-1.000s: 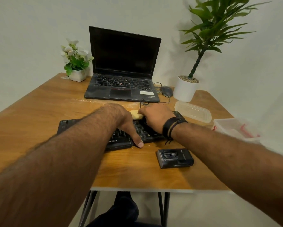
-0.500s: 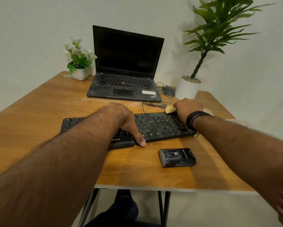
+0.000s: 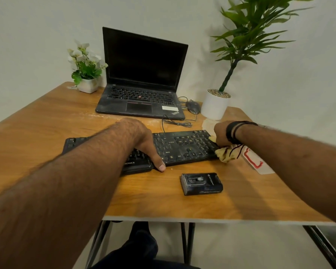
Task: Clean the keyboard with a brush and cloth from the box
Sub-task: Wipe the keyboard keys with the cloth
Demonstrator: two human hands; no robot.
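Observation:
A black keyboard [image 3: 182,148] lies across the middle of the wooden table [image 3: 46,121]. My left hand [image 3: 143,140] rests flat on its middle keys, with the thumb down over the front edge. My right hand [image 3: 221,133] is at the keyboard's right end and grips a crumpled yellow cloth [image 3: 224,154], which hangs below the wrist onto the table. A clear plastic box [image 3: 258,162] with a red item inside lies just right of the cloth, partly hidden by my right forearm. No brush is plainly visible.
An open black laptop [image 3: 142,94] stands behind the keyboard, with a mouse [image 3: 192,106] and cable beside it. A small flower pot [image 3: 87,84] sits at the back left, a tall potted plant [image 3: 214,105] at the back right. A small black device [image 3: 201,183] lies near the front edge.
My right hand has carried the cloth from the keyboard's middle, past its back right corner, down to its right end. My left hand has stayed on the keys.

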